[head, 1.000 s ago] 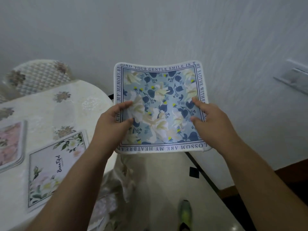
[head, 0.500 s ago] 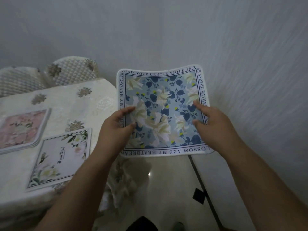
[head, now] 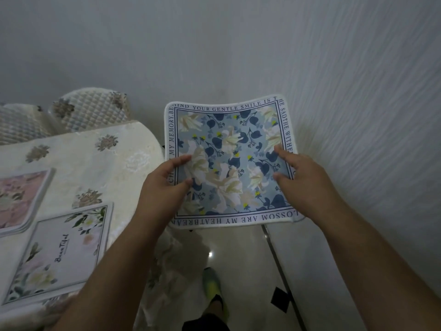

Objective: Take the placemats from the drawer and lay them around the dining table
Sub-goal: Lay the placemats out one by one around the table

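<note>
I hold a square blue floral placemat point(head: 230, 149) with a lettered white border flat in the air, to the right of the dining table point(head: 78, 158). My left hand point(head: 164, 185) grips its left edge, thumb on top. My right hand point(head: 303, 185) grips its right edge the same way. On the table's cream floral cloth lie a white placemat with green leaves and script lettering point(head: 59, 252) near the front edge, and a pink floral placemat point(head: 19, 199) at the far left, which seems to rest on others.
Two quilted chair backs point(head: 90, 108) stand behind the table against the grey wall. Glossy tiled floor lies below the mat, with my green shoe point(head: 212, 285) on it. A white wall or cabinet face point(head: 334, 271) runs along the right.
The view has swung so the table and chairs sit further right in the frame, closer to the held mat. Both hands keep the same grip on the blue placemat.
</note>
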